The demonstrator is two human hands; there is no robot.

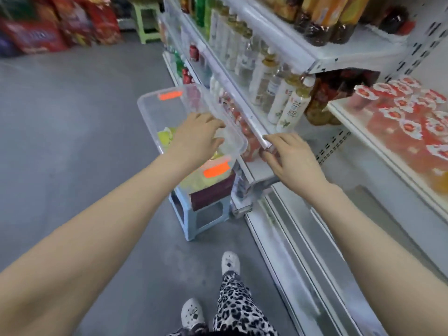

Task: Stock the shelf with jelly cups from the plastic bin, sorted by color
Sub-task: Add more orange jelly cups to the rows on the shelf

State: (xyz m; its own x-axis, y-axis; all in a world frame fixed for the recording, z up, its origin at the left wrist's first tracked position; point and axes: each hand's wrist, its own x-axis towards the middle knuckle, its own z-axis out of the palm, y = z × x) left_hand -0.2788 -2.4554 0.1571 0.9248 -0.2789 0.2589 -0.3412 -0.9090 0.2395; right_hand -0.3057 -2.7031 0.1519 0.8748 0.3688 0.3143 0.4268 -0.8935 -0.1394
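Now, L grip (196,139) over bin (148,117) — yellow cups (165,138) beneath

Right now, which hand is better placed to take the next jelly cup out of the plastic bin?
Left. The left hand is over the plastic bin, beside the yellow-green jelly cups; the right hand is at the shelf edge.

Black-and-white leopard-print trousers (234,309), 2 white clogs (193,313) with small dark charms
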